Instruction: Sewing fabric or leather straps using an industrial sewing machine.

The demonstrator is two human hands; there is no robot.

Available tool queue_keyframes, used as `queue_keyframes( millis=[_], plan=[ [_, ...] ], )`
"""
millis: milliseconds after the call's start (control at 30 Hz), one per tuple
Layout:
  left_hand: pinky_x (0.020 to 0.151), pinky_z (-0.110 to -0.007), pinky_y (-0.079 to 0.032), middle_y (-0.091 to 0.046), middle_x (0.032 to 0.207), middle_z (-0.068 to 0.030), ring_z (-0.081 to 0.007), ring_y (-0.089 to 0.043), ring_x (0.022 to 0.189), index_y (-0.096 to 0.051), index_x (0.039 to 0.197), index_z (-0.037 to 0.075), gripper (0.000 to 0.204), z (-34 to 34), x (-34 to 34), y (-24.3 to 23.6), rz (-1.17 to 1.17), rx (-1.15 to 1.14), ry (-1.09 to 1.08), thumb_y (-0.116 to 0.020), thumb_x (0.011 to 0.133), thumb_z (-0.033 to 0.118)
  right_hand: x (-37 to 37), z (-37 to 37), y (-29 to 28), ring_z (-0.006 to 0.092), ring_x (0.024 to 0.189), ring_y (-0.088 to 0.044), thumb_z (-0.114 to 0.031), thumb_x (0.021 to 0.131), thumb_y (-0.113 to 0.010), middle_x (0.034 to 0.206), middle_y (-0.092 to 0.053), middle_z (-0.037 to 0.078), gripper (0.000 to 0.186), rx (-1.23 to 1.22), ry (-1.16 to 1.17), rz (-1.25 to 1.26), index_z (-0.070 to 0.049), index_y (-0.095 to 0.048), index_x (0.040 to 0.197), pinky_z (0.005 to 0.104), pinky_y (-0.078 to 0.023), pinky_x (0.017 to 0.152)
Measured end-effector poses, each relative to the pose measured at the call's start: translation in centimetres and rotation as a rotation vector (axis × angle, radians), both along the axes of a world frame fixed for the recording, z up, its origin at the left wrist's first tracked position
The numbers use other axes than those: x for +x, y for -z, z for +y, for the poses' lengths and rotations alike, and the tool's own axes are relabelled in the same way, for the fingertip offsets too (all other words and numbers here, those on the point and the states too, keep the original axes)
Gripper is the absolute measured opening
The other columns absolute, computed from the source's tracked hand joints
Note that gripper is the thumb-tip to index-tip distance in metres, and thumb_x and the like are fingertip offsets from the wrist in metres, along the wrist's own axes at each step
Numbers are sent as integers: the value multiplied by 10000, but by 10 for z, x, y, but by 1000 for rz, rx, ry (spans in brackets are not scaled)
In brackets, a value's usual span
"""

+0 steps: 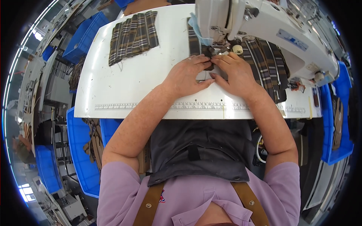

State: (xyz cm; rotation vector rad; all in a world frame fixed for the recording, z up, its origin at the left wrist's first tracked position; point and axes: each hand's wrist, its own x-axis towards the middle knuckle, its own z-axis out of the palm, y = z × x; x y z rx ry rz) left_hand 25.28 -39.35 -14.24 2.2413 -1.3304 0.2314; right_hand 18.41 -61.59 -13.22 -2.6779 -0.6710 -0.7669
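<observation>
My left hand (189, 76) and my right hand (234, 72) meet on the white sewing table, close to the needle area of the white sewing machine (264, 28). Their fingertips lie on a small dark brown piece of fabric (209, 67), largely covered by the fingers. Both hands have fingers stretched forward and thumbs set apart from them, pointing at each other. A plaid fabric strip (194, 42) lies just beyond my left fingers. Beside my right hand, a stack of plaid fabric pieces (268, 67) reaches under the machine arm.
Another plaid stack (134, 37) lies at the table's far left. A printed ruler (196, 107) runs along the near edge of the table (151, 79). Blue bins stand at the left (81, 158) and right (336, 124). A light blue cloth (198, 32) hangs by the machine head.
</observation>
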Motion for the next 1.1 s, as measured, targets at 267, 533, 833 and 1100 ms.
queue_keyframes(
  millis=[267, 533, 833, 1100],
  plan=[
    [1030, -394, -556, -714, 1320, -140, -314, -695, 1165, -762, 1216, 22, 402, 1, 36, -3, 1, -1, 30, -720, 896, 260, 0, 5, -4, 296, 1060, -672, -282, 878, -752, 1175, -730, 96, 393, -32, 16, 56, -18, -735, 1167, 417, -559, 902],
    [921, -421, -589, -738, 1224, -144, -332, -716, 1051, -783, 1193, 123, 369, -15, 81, -34, 62, 239, 82, -725, 829, 137, -2, 4, -9, 303, 1068, -670, -254, 870, -749, 1185, -720, 95, 373, -24, 8, 62, -24, -734, 1162, 423, -559, 898],
    [871, -395, -570, -768, 950, -57, -249, -748, 902, -786, 956, 149, 162, -15, 88, -23, -563, 515, 52, -667, 853, 115, 5, 10, -8, 329, 1100, -652, -223, 878, -735, 1214, -709, 113, 365, -35, -60, 85, -19, -730, 1181, 427, -543, 935],
    [1035, -345, -458, -758, 1136, -49, -211, -664, 1170, -784, 894, 116, 130, 98, 91, -19, -598, 602, -424, -666, 841, 131, 3, 18, -5, 351, 1073, -652, -185, 894, -721, 1205, -706, 132, 353, -44, -37, 50, -23, -718, 1208, 428, -534, 939]
  ],
)
